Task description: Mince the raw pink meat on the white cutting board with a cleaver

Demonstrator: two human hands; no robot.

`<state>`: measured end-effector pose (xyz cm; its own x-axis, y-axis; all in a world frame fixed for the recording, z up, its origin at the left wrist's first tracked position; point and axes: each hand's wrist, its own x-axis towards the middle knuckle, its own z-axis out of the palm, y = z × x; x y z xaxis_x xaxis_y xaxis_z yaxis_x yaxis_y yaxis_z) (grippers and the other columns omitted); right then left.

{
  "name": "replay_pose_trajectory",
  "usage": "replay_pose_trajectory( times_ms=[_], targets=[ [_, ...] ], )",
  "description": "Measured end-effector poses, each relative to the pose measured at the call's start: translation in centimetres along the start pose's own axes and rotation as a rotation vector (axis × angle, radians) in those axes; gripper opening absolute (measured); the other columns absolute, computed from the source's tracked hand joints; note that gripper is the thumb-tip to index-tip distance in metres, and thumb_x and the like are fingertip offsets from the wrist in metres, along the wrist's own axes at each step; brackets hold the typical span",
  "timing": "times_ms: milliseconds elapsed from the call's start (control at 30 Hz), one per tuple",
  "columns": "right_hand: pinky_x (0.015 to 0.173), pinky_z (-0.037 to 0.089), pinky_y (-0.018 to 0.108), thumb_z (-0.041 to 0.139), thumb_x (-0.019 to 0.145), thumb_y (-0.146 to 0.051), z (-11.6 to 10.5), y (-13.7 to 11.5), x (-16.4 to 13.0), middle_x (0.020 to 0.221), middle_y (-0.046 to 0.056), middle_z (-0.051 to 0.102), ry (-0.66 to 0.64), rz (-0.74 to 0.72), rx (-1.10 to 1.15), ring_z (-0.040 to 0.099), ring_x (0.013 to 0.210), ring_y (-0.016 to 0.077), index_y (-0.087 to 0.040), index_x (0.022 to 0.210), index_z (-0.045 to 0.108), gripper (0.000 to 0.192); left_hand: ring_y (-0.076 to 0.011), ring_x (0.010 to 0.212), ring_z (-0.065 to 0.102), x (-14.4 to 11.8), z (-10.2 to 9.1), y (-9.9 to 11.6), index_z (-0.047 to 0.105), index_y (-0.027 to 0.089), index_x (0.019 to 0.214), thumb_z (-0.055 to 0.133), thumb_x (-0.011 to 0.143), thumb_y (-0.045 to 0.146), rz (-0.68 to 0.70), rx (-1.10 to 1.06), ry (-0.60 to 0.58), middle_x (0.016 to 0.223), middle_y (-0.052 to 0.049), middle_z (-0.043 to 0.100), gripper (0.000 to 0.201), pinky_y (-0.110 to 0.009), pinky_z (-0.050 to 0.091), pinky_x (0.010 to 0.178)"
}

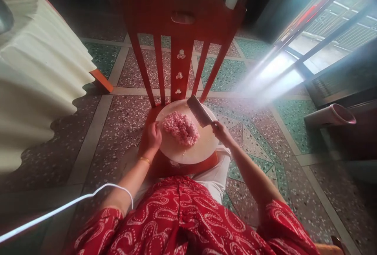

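Observation:
A heap of minced pink meat (181, 128) lies on a round, pale chopping board (203, 151), which rests on the seat of a red wooden chair. My right hand (221, 132) is closed round the handle of a cleaver (199, 111). Its broad blade is tilted over the far right part of the board, beside the meat; whether it touches the board I cannot tell. At the board's left edge, my left hand (154, 135) grips the rim, fingers partly hidden.
The red chair's slatted back (178, 62) rises beyond the board. On the left hangs a cream tablecloth (59, 70). A white cable (64, 204) crosses my left arm. A pale bin (328, 116) lies or leans at the right, near a bright doorway (312, 54).

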<state>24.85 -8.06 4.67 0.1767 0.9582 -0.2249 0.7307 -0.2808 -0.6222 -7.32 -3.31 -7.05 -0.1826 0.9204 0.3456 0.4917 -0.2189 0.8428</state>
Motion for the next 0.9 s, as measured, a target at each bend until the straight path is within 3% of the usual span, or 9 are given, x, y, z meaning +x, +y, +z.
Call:
replay_pose_trajectory(
  times_ms=[167,400,600,767,900],
  targets=[
    [0.038,0.032,0.017,0.039,0.093,-0.035,-0.4,2.2,7.3,0.052,-0.006,0.045,-0.109,0.041,0.000,0.042,0.039,0.0076,-0.017,0.095,0.057,0.026,-0.0206,0.100,0.059,-3.0,0.4,-0.9,0.054,0.018,0.108,0.033,0.094,0.038,-0.047,0.058,0.087,0.105,-0.012,0.060,0.032,-0.039,0.048,0.093],
    [0.038,0.033,0.017,0.035,0.096,-0.036,0.7,2.1,13.8,0.049,-0.007,0.043,-0.287,-0.037,-0.063,0.041,0.036,0.0068,-0.017,0.090,0.056,0.029,-0.0225,0.099,0.057,-3.4,1.0,-1.1,0.051,0.017,0.117,0.032,0.094,0.041,-0.038,0.125,0.076,0.109,-0.014,0.058,0.038,-0.043,0.047,0.092],
    [0.045,0.032,0.022,0.038,0.095,-0.040,0.6,1.9,14.7,0.057,-0.001,0.054,-0.293,-0.118,-0.202,0.049,0.044,0.0111,-0.019,0.088,0.060,0.031,-0.0213,0.100,0.056,-3.8,0.8,-1.0,0.047,0.018,0.122,0.031,0.095,0.040,-0.059,0.141,0.047,0.115,-0.014,0.055,0.039,-0.043,0.046,0.094],
    [0.050,0.025,0.026,0.036,0.096,-0.047,0.7,0.1,13.9,0.077,0.006,0.068,-0.121,-0.332,-0.636,0.058,0.060,0.0176,-0.024,0.102,0.062,0.035,-0.0218,0.104,0.055,-3.8,0.8,-0.9,0.047,0.018,0.123,0.032,0.095,0.040,-0.070,0.129,0.042,0.116,-0.014,0.054,0.039,-0.043,0.045,0.097],
    [0.050,0.022,0.025,0.031,0.099,-0.046,2.0,-2.4,14.8,0.083,0.006,0.070,-0.128,-0.402,-0.784,0.059,0.062,0.0165,-0.024,0.105,0.061,0.038,-0.0218,0.105,0.055,-3.8,0.8,-1.0,0.047,0.018,0.124,0.033,0.094,0.040,-0.077,0.110,0.038,0.117,-0.014,0.053,0.039,-0.044,0.044,0.098]
  ],
)
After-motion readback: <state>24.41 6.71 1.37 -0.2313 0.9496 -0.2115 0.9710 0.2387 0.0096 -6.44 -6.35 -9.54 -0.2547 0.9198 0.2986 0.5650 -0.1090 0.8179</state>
